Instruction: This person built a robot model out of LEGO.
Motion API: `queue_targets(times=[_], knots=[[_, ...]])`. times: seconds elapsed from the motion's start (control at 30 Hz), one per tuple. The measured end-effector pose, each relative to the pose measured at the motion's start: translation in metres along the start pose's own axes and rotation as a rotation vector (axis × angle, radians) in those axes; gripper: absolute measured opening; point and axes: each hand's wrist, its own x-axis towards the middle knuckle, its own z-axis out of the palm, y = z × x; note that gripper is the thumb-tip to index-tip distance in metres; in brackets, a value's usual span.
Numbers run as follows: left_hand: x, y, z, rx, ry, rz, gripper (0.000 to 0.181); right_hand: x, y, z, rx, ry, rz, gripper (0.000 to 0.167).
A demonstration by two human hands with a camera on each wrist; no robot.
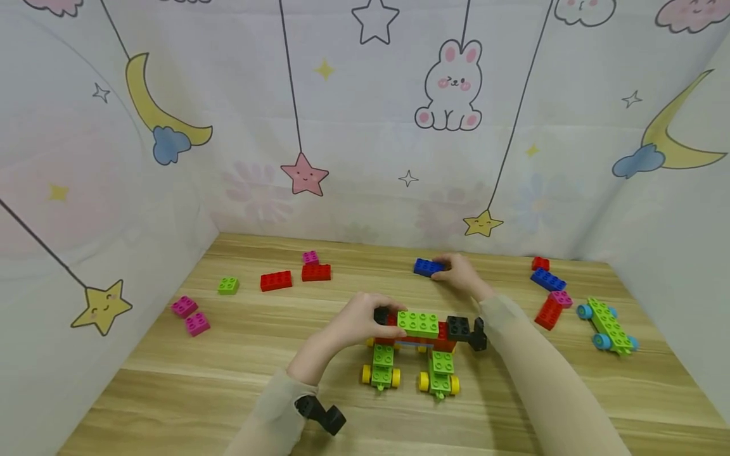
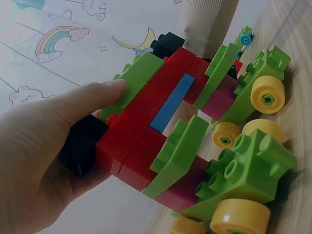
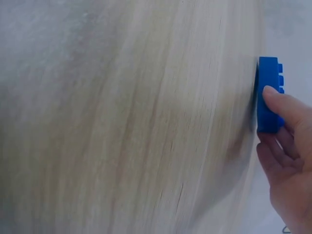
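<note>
A toy built of bricks (image 1: pixel 418 324) stands on yellow wheels in front of me, with a lime top brick, red bricks below and black pieces at both ends. My left hand (image 1: pixel 355 320) grips its left end; in the left wrist view the thumb lies along the lime brick (image 2: pixel 127 80), and a black piece (image 2: pixel 84 144) is partly covered by the hand. Farther back, my right hand (image 1: pixel 462 276) holds a blue brick (image 1: pixel 425 267) at its right end. In the right wrist view, the thumb presses on the side of that blue brick (image 3: pixel 267 109).
Red bricks (image 1: pixel 276 280), a lime brick (image 1: pixel 228 285) and pink bricks (image 1: pixel 197 323) lie on the left. On the right are another blue brick (image 1: pixel 549 279), a red brick (image 1: pixel 549 313) and a lime wheeled base (image 1: pixel 610 324). A printed cloth (image 1: pixel 365 209) hangs behind the table.
</note>
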Motion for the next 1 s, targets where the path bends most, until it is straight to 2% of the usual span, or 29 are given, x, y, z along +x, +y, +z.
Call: queue_targets(times=[0.23,0.33,0.53,0.7,0.83,1.0], knots=[[0.001,0.001,0.0,0.013,-0.007,0.007,0.039,-0.008,-0.001,-0.008,0.007,0.025,0.009,0.046],[0.001,0.001,0.001,0.001,-0.005,0.001,0.039,-0.01,-0.005,-0.013,0.032,0.027,-0.015,0.047],[0.0,-0.001,0.001,-0.006,0.004,0.001,0.038,-0.018,-0.023,-0.026,0.075,0.049,-0.078,0.046],[0.0,-0.002,0.001,-0.003,0.003,-0.003,0.039,-0.029,-0.039,-0.036,0.084,0.037,-0.108,0.046],[0.0,-0.002,0.001,0.002,0.001,0.0,0.04,-0.041,-0.051,-0.044,0.098,0.025,-0.115,0.047],[0.001,-0.002,0.002,-0.012,0.001,0.004,0.039,-0.062,-0.067,-0.052,0.094,0.057,-0.14,0.044]])
